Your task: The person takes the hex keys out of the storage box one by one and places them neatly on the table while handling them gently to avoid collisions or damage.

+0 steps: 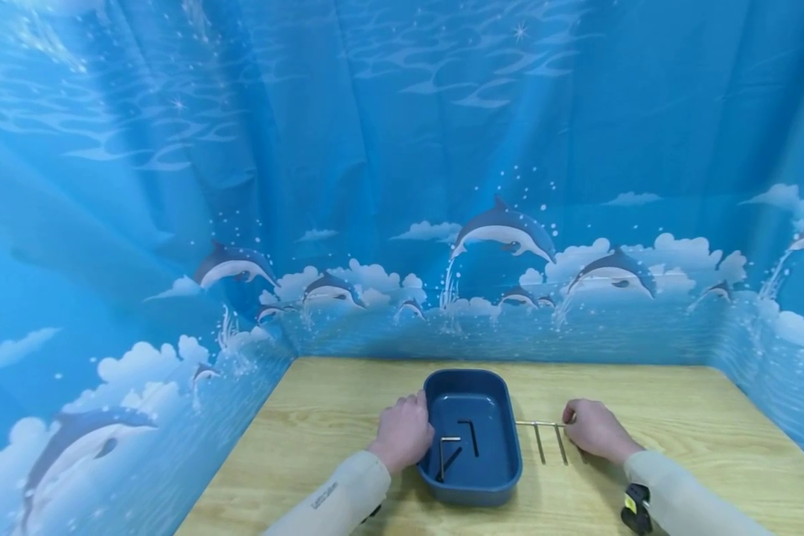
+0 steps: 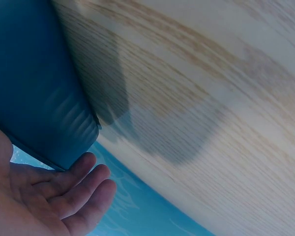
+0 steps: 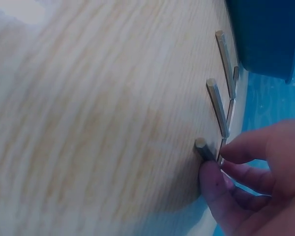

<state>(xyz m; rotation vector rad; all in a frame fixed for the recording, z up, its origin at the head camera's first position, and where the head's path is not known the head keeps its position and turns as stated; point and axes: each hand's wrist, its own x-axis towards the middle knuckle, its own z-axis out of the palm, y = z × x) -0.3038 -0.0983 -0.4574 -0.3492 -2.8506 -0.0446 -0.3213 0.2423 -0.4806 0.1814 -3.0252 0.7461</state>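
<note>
My left hand (image 1: pixel 405 432) holds the left wall of a dark blue rectangular tub (image 1: pixel 470 498), its thumb side over the rim and the other fingers loosely bent along the outside. Inside the tub lie a silver hex key (image 1: pixel 450 439) and black hex keys (image 1: pixel 473 438). To the right of the tub, L-shaped metal hex keys (image 1: pixel 540 444) lie in a row on the table. At the right end of that row, my right hand (image 1: pixel 595 428) pinches another hex key (image 3: pixel 202 146) between thumb and fingers, close over the wood; the fingers partly cover it.
The wooden table (image 1: pixel 348 383) carries the tub and the row of keys. A blue curtain (image 1: pixel 375 186) with dolphins rises along the table's back and sides. A small black device (image 1: pixel 638 509) is strapped at the right wrist.
</note>
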